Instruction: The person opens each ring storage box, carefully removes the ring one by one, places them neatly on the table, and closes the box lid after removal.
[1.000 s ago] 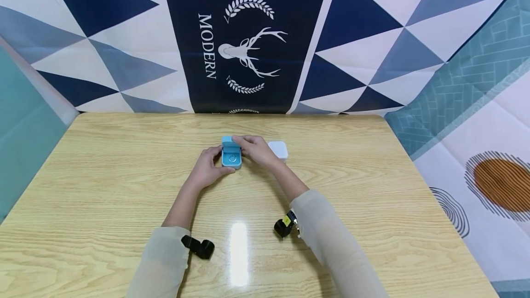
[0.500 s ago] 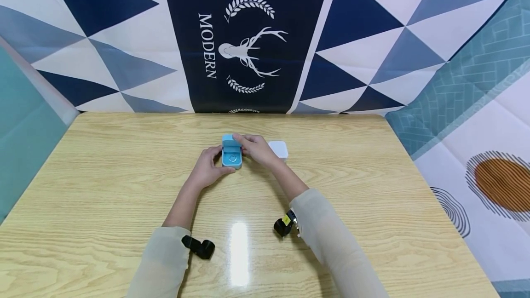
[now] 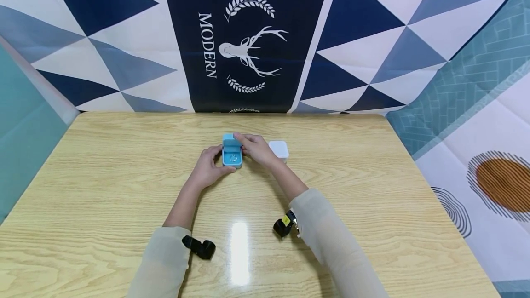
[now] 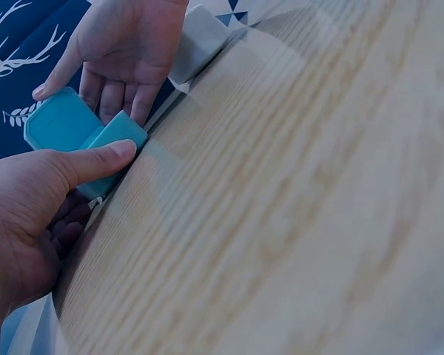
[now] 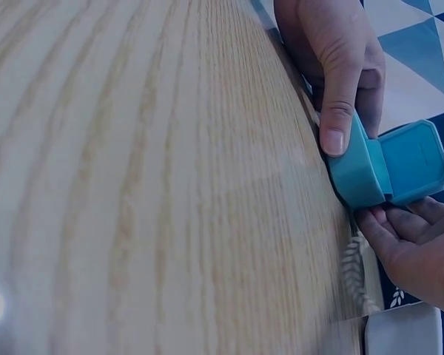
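A turquoise ring box (image 3: 232,165) stands on the wooden table with its lid (image 3: 229,138) raised and a silver-coloured ring (image 3: 233,157) in its insert. My left hand (image 3: 207,168) grips the base from the left, its thumb across the front face, as the left wrist view also shows of the box (image 4: 117,137). On the other side, my right hand (image 3: 257,150) holds the box, thumb at the lid's upper edge and fingers by the side of the base. In the right wrist view the lid's inside (image 5: 414,163) shows; the ring is hidden there.
Just right of my right hand lies a small white rounded case (image 3: 279,148), partly behind that hand. Patterned cloth (image 3: 244,100) hangs beyond the table's back edge. A bright light reflection (image 3: 239,252) falls on the table (image 3: 103,187) near the front.
The lid stands slightly higher and farther back than a second ago, and my right thumb has risen with it. My left hand and the base stay almost still.
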`<act>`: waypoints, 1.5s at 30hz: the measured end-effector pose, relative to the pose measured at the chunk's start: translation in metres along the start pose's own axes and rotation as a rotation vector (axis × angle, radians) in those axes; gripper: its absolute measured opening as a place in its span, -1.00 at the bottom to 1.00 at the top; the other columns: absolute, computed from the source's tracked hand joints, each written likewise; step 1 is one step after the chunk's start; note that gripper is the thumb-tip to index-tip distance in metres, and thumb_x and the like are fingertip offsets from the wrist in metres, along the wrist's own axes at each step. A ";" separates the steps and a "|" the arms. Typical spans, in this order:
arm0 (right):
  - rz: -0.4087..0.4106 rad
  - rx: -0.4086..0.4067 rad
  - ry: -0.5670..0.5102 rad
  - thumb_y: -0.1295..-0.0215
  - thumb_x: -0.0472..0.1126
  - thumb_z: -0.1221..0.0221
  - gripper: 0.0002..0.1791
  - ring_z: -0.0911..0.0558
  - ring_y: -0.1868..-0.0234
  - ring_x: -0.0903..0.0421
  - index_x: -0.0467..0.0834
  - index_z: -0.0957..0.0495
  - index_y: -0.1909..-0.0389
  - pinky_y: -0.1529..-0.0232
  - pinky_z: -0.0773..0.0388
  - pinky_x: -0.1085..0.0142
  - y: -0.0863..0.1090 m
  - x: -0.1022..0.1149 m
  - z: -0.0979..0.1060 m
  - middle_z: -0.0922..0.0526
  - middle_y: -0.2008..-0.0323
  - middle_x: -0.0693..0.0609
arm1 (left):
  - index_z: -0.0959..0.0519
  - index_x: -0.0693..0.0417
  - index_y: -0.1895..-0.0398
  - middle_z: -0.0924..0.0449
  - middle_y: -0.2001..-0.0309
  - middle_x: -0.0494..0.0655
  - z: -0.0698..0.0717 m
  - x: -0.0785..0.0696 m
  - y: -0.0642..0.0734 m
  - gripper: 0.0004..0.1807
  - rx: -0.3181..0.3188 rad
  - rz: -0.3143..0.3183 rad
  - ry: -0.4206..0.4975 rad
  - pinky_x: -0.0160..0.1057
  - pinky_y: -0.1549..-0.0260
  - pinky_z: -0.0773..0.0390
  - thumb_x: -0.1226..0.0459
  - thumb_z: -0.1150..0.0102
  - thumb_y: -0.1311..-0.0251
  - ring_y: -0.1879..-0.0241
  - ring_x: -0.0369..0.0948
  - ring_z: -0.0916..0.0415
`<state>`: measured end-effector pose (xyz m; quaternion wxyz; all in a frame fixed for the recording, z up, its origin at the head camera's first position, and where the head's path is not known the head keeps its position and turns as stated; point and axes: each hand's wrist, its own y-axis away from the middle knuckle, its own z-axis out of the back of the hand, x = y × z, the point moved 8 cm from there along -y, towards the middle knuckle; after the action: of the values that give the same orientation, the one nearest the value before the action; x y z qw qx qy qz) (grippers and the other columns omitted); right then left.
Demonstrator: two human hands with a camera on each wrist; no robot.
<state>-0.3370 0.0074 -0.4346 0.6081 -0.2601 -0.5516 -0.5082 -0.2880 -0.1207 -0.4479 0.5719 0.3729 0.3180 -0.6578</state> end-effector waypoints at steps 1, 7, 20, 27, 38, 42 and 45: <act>0.002 0.000 -0.004 -0.33 0.21 0.03 -0.34 -0.50 -0.20 0.01 -0.19 -0.39 -0.24 -0.18 -0.46 0.22 0.000 0.000 0.000 -0.45 -0.23 -0.11 | -0.23 0.22 -0.35 -0.32 -0.25 0.17 0.000 0.000 0.000 -0.16 -0.002 0.000 0.002 0.00 -0.25 -0.31 0.17 -0.38 -0.01 -0.25 0.06 -0.18; 0.005 -0.024 -0.012 -0.32 0.23 0.02 -0.37 -0.54 -0.15 0.00 -0.16 -0.46 -0.19 -0.16 -0.48 0.21 0.000 -0.003 0.001 -0.51 -0.17 -0.10 | -0.25 0.17 -0.35 -0.34 -0.23 0.15 -0.002 0.001 0.001 -0.17 -0.002 0.014 0.022 -0.01 -0.21 -0.36 0.16 -0.39 0.01 -0.21 0.03 -0.20; 0.100 -0.101 0.137 -0.30 0.24 0.01 -0.33 -0.59 -0.05 0.06 -0.14 -0.38 -0.25 -0.02 -0.57 0.26 0.012 0.007 0.003 -0.56 -0.10 -0.08 | -0.25 0.18 -0.34 -0.34 -0.22 0.17 -0.001 0.003 0.001 -0.15 0.001 0.045 0.021 -0.01 -0.21 -0.36 0.14 -0.40 0.03 -0.21 0.06 -0.25; 0.157 -0.194 0.234 -0.28 0.10 -0.12 -0.46 -0.62 0.09 0.09 -0.13 -0.45 -0.18 0.07 -0.58 0.28 0.022 0.015 0.011 -0.64 0.09 -0.06 | -0.25 0.18 -0.34 -0.33 -0.21 0.18 0.000 0.003 0.001 -0.14 -0.001 0.056 0.023 -0.02 -0.22 -0.36 0.15 -0.41 0.03 -0.21 0.07 -0.25; 0.229 -0.329 0.235 -0.23 -0.06 -0.20 -0.67 -0.58 0.25 0.11 -0.14 -0.58 0.06 0.25 -0.55 0.37 0.034 0.028 0.023 -0.64 0.29 -0.04 | -0.23 0.19 -0.35 -0.32 -0.24 0.17 0.000 0.007 -0.002 -0.11 -0.004 0.064 0.024 -0.01 -0.21 -0.35 0.14 -0.42 0.05 -0.21 0.06 -0.25; 0.258 -0.359 0.257 -0.22 -0.07 -0.21 -0.74 -0.57 0.31 0.12 -0.15 -0.62 0.18 0.28 -0.51 0.39 0.038 0.032 0.025 -0.63 0.37 -0.03 | -0.25 0.18 -0.34 -0.35 -0.22 0.16 0.001 0.007 -0.002 -0.13 -0.006 0.055 0.029 -0.01 -0.21 -0.36 0.15 -0.42 0.05 -0.20 0.06 -0.27; 0.281 -0.365 0.274 -0.20 -0.08 -0.23 -0.77 -0.56 0.36 0.14 -0.15 -0.64 0.23 0.35 -0.49 0.42 0.040 0.035 0.025 -0.63 0.42 -0.03 | -0.26 0.19 -0.34 -0.36 -0.21 0.18 0.002 0.006 -0.002 -0.14 -0.006 0.045 0.028 0.00 -0.21 -0.36 0.16 -0.42 0.05 -0.19 0.07 -0.28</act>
<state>-0.3153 0.0322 -0.3857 0.6848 -0.3680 -0.3220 -0.5403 -0.2904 -0.1246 -0.4519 0.5833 0.3876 0.3195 -0.6383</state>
